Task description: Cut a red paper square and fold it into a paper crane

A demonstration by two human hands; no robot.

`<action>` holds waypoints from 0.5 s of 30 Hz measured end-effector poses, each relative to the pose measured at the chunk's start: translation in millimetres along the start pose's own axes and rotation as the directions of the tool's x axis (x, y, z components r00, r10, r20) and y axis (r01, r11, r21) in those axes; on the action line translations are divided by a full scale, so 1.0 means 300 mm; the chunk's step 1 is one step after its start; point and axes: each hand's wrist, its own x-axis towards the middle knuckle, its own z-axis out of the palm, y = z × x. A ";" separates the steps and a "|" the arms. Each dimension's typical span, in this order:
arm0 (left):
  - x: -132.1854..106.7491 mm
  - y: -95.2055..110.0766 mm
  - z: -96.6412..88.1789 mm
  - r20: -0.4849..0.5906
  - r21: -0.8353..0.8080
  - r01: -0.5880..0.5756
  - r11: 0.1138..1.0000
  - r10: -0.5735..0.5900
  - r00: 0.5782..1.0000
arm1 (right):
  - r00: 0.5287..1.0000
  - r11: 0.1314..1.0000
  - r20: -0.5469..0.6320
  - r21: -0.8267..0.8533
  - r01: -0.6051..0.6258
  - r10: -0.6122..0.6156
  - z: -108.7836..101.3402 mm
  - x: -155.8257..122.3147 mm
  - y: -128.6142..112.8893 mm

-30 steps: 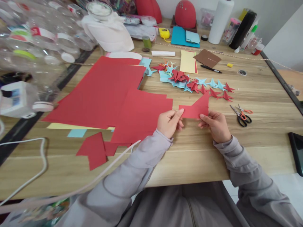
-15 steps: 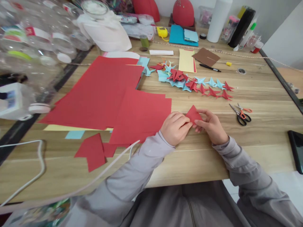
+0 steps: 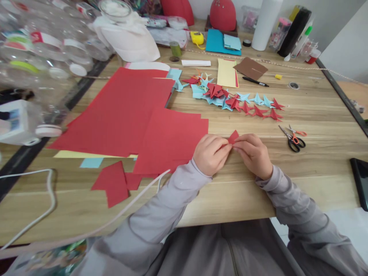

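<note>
A small folded piece of red paper (image 3: 234, 137) is pinched between both my hands above the wooden table. My left hand (image 3: 212, 153) grips its left side with the fingers closed. On the other side, my right hand (image 3: 253, 155) pinches it between thumb and fingers; much of the paper is hidden behind the fingers. Beside my left hand lies a stack of large red paper sheets (image 3: 172, 134). Beyond my hands stand rows of folded paper cranes, red ones (image 3: 259, 111) and light blue ones (image 3: 257, 99).
Two pairs of scissors (image 3: 293, 142) lie to the right, and a black device (image 3: 360, 184) sits at the right edge. Loose red paper squares (image 3: 115, 182) and a white cable (image 3: 51, 191) are at the left. Plastic bottles (image 3: 46, 50) crowd the far left; a black pen (image 3: 255, 81) lies farther back.
The red paper was a wider triangle pointing away from me; now only a narrower piece shows. My right hand's fingers have closed over its right side.
</note>
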 end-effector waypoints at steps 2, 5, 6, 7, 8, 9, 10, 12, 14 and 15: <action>0.002 0.000 -0.004 0.026 0.017 -0.016 1.000 0.016 1.000 | 1.000 0.999 0.023 -0.043 0.017 -0.016 0.000 -0.004 0.002; 0.006 -0.004 -0.010 0.077 0.035 -0.034 0.999 0.031 0.997 | 0.998 0.993 0.051 -0.116 0.040 -0.034 -0.003 -0.007 0.003; 0.007 -0.006 -0.012 0.086 0.037 -0.039 0.999 0.035 0.996 | 0.998 0.989 0.054 -0.138 0.047 -0.040 -0.004 -0.007 0.003; 0.009 -0.008 -0.013 0.090 0.039 -0.042 0.998 0.038 0.995 | 0.997 0.986 0.055 -0.158 0.053 -0.045 -0.005 -0.007 0.004; 0.010 -0.010 -0.013 0.088 0.040 -0.045 0.998 0.041 0.995 | 0.997 0.983 0.055 -0.174 0.058 -0.049 -0.006 -0.008 0.006; 0.011 -0.012 -0.014 0.081 0.040 -0.047 0.998 0.044 0.996 | 0.997 0.981 0.050 -0.186 0.061 -0.052 -0.007 -0.008 0.008; 0.012 -0.016 -0.015 0.071 0.044 -0.047 0.998 0.044 0.997 | 0.998 0.979 0.039 -0.192 0.062 -0.055 -0.008 -0.008 0.011; 0.011 -0.027 -0.016 0.047 0.060 -0.041 0.997 0.038 0.998 | 0.999 0.979 0.003 -0.196 0.051 -0.051 -0.011 -0.010 0.021; 0.009 -0.047 -0.020 0.035 0.100 -0.014 0.995 0.011 0.999 | 0.999 0.980 -0.045 -0.198 0.015 -0.025 -0.014 -0.011 0.033; 0.007 -0.059 -0.022 0.033 0.120 -0.002 0.993 -0.002 0.999 | 0.997 0.980 -0.075 -0.199 -0.010 -0.005 -0.017 -0.011 0.040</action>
